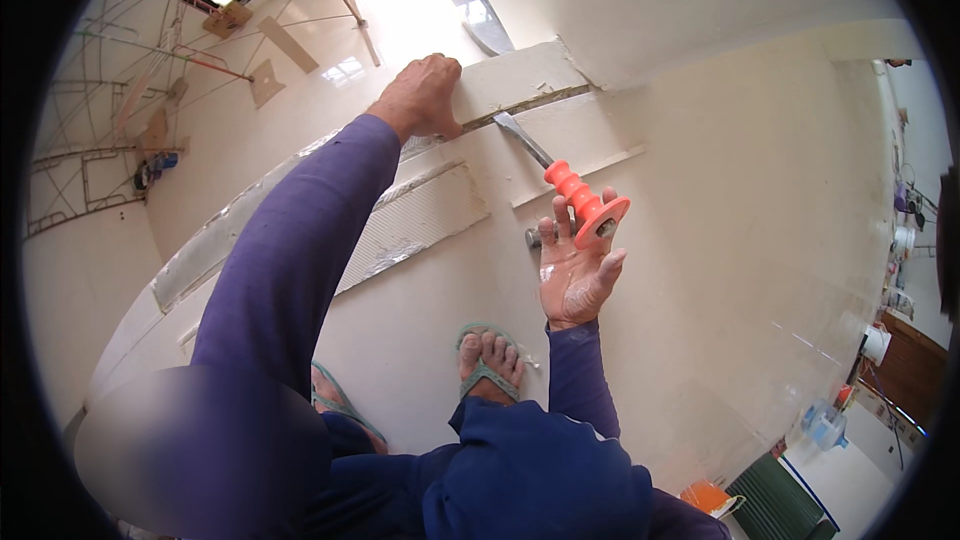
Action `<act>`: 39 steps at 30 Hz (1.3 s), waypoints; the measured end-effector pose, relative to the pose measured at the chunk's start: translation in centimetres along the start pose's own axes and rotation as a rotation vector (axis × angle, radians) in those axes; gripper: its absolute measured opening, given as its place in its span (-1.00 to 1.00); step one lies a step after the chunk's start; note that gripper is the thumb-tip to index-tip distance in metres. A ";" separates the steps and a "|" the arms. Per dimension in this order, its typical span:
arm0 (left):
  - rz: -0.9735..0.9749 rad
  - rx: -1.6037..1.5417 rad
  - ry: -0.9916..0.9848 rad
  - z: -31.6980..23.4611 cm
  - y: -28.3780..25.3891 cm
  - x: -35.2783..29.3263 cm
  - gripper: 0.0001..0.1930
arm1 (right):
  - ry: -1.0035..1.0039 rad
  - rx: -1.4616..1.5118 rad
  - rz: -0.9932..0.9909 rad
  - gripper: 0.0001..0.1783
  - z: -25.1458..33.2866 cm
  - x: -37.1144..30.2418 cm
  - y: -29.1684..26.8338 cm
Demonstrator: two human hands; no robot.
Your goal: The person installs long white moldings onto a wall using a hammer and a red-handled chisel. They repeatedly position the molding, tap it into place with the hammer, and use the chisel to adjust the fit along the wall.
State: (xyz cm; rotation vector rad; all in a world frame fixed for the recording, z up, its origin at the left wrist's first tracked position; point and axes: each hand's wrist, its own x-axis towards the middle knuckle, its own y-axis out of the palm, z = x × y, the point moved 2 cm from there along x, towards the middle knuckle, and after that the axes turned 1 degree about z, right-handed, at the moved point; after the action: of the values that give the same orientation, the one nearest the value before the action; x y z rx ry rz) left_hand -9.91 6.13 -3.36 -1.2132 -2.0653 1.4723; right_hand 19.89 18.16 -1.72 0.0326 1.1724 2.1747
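My left hand (420, 98) reaches forward and grips the end of a long white board-like strip (525, 77), its thumb down by the dark gap along the near side. A flat chisel (540, 152) with a ridged orange handle and round hand guard slants from that gap toward me, its blade tip at the gap. My right hand (578, 275) is palm up and dusted white; the chisel's handle lies across its loosely spread fingers, thumb apart. Beside those fingers shows a round metal head (533, 237), perhaps a hammer's, partly hidden by the hand.
A ribbed white tile-like piece (425, 215) and a thin strip (578, 176) lie on the glossy pale floor (720, 240). My sandalled foot (490, 360) is close by. Scaffolding (110, 110) stands far left. A water jug (825, 425) and an orange bucket (706, 496) stand at right.
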 end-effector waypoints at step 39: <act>0.168 0.028 -0.130 -1.0 -2.0 -0.1 -0.29 | 0.056 -1.173 0.024 -0.41 4.0 3.9 5.4</act>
State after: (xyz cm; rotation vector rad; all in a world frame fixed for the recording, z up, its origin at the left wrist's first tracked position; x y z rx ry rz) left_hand -10.07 6.43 -1.13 -1.3408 -2.0595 1.6911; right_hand 15.21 21.18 3.64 -0.5107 -0.2122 2.5572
